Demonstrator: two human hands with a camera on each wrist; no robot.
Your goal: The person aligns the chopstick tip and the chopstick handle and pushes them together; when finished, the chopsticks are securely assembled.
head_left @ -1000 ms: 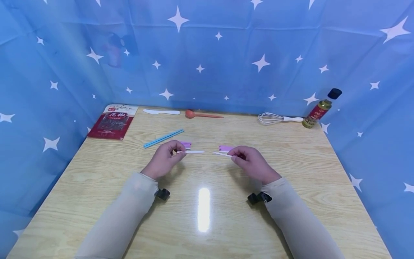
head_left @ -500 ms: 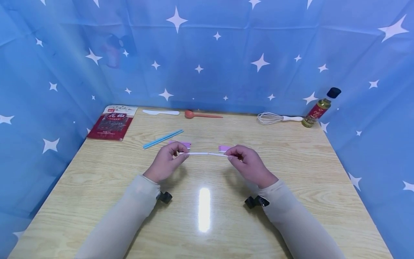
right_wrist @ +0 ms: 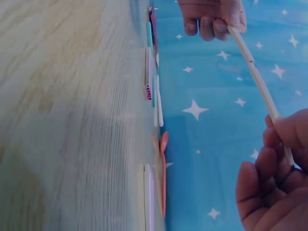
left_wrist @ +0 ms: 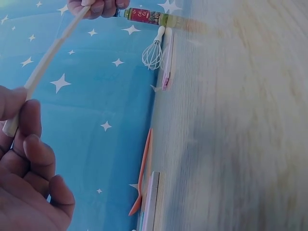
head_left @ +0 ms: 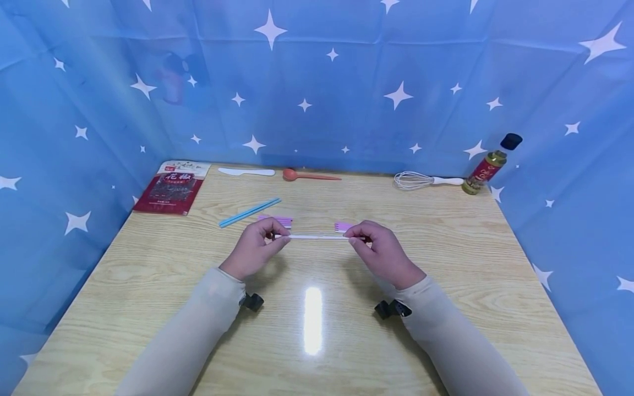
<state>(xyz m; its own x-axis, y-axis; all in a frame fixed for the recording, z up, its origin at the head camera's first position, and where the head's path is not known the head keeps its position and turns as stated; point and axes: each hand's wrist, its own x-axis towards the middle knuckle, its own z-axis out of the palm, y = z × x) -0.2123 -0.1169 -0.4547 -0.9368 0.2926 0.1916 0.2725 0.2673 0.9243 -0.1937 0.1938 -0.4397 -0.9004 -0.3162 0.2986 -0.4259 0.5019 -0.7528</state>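
My left hand point(head_left: 253, 250) pinches a thin white stick point(left_wrist: 41, 70) between thumb and fingertips, and my right hand point(head_left: 386, 253) pinches another white stick point(right_wrist: 263, 89) the same way. In the head view the two sticks form one nearly straight line between the hands, low over the table. Their inner ends meet midway, where the right wrist view shows a small step. Just behind the left hand lies a flat purple-and-white piece point(head_left: 284, 222) with a striped end. A similar purple-and-white piece point(head_left: 343, 226) lies behind the right hand, partly hidden by it.
Light blue chopsticks point(head_left: 250, 213) lie left of centre on the wooden table point(head_left: 317, 286). Along the back edge are a red pepper packet point(head_left: 170, 190), white knife point(head_left: 247, 172), orange spoon point(head_left: 291, 175), whisk point(head_left: 416, 181) and dark-capped bottle point(head_left: 482, 175). A blue star-patterned curtain point(head_left: 317, 77) surrounds the back.
A second ago a gap separated the sticks. Both hands moved inward until the ends met, then the slightly bent line straightened.
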